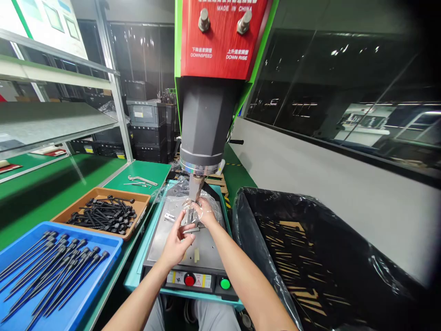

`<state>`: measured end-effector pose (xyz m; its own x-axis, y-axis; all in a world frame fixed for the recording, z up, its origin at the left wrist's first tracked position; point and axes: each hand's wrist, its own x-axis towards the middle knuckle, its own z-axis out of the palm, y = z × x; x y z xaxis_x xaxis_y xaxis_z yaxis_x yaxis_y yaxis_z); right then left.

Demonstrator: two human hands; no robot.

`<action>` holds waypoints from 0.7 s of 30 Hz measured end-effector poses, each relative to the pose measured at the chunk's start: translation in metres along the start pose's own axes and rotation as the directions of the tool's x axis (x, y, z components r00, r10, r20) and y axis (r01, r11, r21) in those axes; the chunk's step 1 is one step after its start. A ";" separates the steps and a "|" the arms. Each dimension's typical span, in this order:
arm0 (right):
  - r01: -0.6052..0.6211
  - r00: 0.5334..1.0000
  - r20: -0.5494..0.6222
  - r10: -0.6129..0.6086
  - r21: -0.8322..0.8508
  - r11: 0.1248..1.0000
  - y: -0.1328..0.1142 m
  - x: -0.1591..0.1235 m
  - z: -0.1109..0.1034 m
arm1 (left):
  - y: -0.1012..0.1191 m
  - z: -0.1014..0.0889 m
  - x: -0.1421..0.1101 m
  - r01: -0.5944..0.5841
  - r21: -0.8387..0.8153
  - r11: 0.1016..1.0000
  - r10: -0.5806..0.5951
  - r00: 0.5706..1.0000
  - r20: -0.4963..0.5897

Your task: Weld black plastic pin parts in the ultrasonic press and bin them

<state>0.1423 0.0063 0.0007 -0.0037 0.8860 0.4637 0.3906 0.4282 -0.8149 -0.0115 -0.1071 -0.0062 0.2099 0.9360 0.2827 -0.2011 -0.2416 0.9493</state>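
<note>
My left hand (176, 243) is at the small metal fixture (190, 216) on the machine's grey base plate (161, 250). Its thumb and fingers are apart, and I see nothing held between them. On the fixture's other side, my right hand (206, 214) has its fingers bent in a pinch close to the welding horn (195, 186). What those fingertips hold, if anything, is too small to make out. Transparent plastic film (177, 202) is bunched around the fixture and behind both hands. Above them hangs the dark machine head (208, 122) with its red panel (220, 46).
A red button (189, 279) and green button (225, 283) sit on the base's front. At left, a blue tray (115, 248) holds long black rods; an orange tray (143, 207) holds short black parts. Wrenches (139, 180) lie behind. A black-lined bin (246, 225) stands right.
</note>
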 end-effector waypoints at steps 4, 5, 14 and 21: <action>-0.009 0.999 -0.050 0.012 0.064 0.998 -0.007 -0.005 -0.005 | 0.005 0.000 0.007 -0.026 -0.047 0.999 0.025 0.999 -0.026; -0.018 0.998 -0.063 0.023 0.082 0.996 -0.008 -0.010 -0.007 | 0.005 -0.001 0.008 -0.031 -0.053 0.998 0.029 0.999 -0.032; -0.263 0.965 0.128 0.230 0.504 0.823 -0.039 -0.105 -0.041 | 0.000 -0.002 0.010 0.067 -0.094 0.993 -0.072 0.996 -0.051; -0.285 0.957 0.124 0.264 0.591 0.755 -0.062 -0.129 -0.052 | 0.000 0.003 -0.029 0.316 0.001 0.949 -0.313 0.938 0.148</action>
<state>0.1667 -0.1437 0.0101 -0.0149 0.9825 0.1857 -0.2478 0.1763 -0.9527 -0.0147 -0.1346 -0.0141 0.4012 0.9159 -0.0112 -0.1234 0.0662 0.9901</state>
